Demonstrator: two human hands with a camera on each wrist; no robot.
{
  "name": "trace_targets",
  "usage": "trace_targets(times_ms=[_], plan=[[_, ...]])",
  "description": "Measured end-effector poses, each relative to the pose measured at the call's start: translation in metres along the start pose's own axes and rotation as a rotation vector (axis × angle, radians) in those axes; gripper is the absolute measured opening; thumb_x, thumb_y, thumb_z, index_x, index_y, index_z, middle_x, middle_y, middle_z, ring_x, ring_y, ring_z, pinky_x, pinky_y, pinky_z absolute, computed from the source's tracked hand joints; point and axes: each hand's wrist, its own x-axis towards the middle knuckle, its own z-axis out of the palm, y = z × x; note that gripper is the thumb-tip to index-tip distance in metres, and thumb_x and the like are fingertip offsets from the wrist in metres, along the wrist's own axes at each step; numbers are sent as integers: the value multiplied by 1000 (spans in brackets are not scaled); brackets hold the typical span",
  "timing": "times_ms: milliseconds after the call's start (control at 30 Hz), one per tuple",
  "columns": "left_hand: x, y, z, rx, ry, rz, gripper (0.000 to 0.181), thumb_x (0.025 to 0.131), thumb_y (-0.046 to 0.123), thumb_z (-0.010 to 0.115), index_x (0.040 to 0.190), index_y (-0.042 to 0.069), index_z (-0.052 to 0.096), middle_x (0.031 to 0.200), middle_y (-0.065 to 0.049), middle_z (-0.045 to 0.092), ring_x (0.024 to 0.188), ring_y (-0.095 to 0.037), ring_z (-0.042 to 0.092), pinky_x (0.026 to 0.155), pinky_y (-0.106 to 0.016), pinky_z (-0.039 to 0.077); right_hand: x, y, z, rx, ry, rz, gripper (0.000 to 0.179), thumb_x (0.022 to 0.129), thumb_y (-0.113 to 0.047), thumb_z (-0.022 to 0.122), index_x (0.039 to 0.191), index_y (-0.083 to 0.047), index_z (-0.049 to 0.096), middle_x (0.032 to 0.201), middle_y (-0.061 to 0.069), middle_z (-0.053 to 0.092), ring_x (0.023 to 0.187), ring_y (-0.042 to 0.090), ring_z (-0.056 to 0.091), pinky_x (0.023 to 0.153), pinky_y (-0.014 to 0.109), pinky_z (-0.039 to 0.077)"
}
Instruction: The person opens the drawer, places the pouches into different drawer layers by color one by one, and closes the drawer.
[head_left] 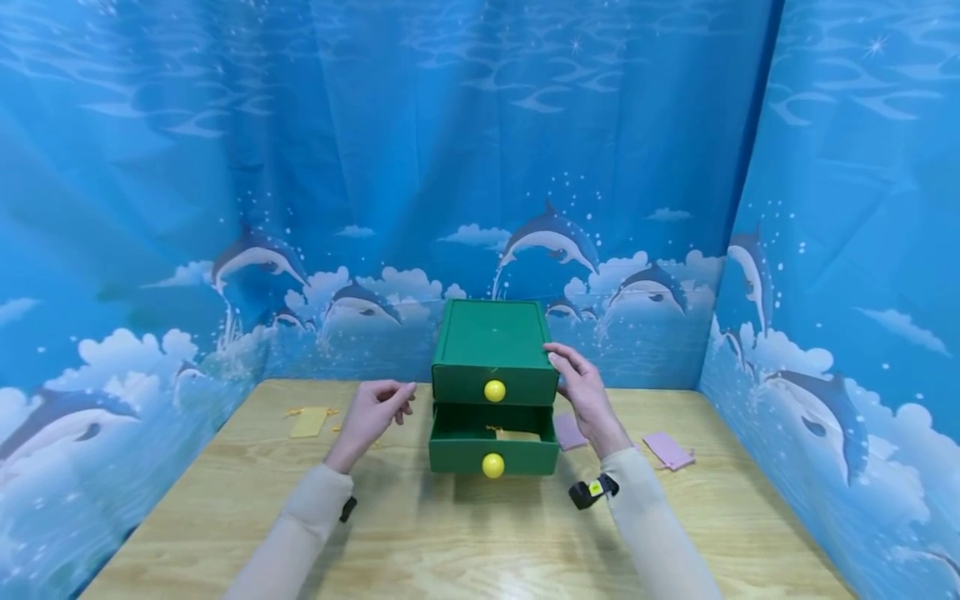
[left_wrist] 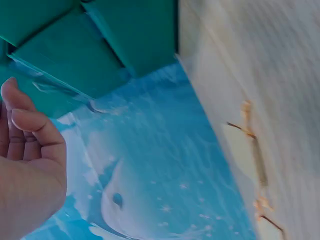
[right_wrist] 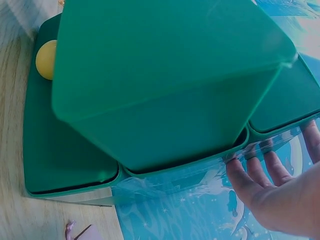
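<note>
While beside cabinet [head_left: 495,335], left hand [head_left: 372,415] half-curled

Cream long sleeves [head_left: 652,517]; a black wrist camera [head_left: 583,495] on the right bears a yellow marking [head_left: 596,487].

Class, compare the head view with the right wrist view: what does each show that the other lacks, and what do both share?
Only the head view: the left hand and a yellow fabric pouch inside the pulled-out green drawer.
Only the right wrist view: the closed lowest green drawer with its round yellow knob.
Both: the right hand, the pulled-out drawer, the wooden table and a lilac fabric pouch.
</note>
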Motion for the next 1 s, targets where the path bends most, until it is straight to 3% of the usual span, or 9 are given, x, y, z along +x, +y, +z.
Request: trace_targets(times_ms=[367, 567, 767, 867, 1000], plan=[[-2, -32, -25, 74, 42, -144, 35, 94, 41, 65, 95, 7, 74, 83, -18, 70, 65, -22, 64, 58, -36, 53, -4, 3, 0, -2, 13, 14, 47, 101, -37, 55, 140, -12, 51, 153, 2, 38, 139, 24, 37, 114, 53, 34], [2, -47, -36, 104, 31, -222, 31, 95, 31, 66, 109, 4, 71, 101, -23, 70, 75, -23, 66, 70, -45, 55, -3, 1, 1, -16, 10, 7, 46, 101, -38, 55, 139, -13, 52, 153, 1, 38, 140, 23, 36, 114, 53, 34], [8, -56, -43, 126, 36, -248, 24, 96, 16, 64, 114, 2, 69, 108, -18, 70, 85, -21, 65, 74, -43, 54, -1, -1, 0, -17, 8, 4, 46, 101, -37, 54, 140, -12, 51, 154, 2, 36, 140, 24, 36, 114, 54, 34], [10, -60, -46, 135, 37, -262, 23, 96, 14, 63, 115, 3, 68, 110, -16, 70, 90, -20, 64, 73, -39, 53, 0, -1, -1, -13, 9, 7, 46, 101, -36, 54, 140, -12, 51, 154, 2, 36, 141, 23, 35, 114, 54, 33], [11, -64, -50, 132, 23, -278, 24, 95, 12, 63, 118, 3, 67, 115, -17, 68, 97, -23, 65, 79, -41, 54, 0, -1, 0, -20, 11, 9, 45, 102, -37, 53, 140, -13, 52, 154, 1, 36, 142, 23, 34, 115, 54, 32]])
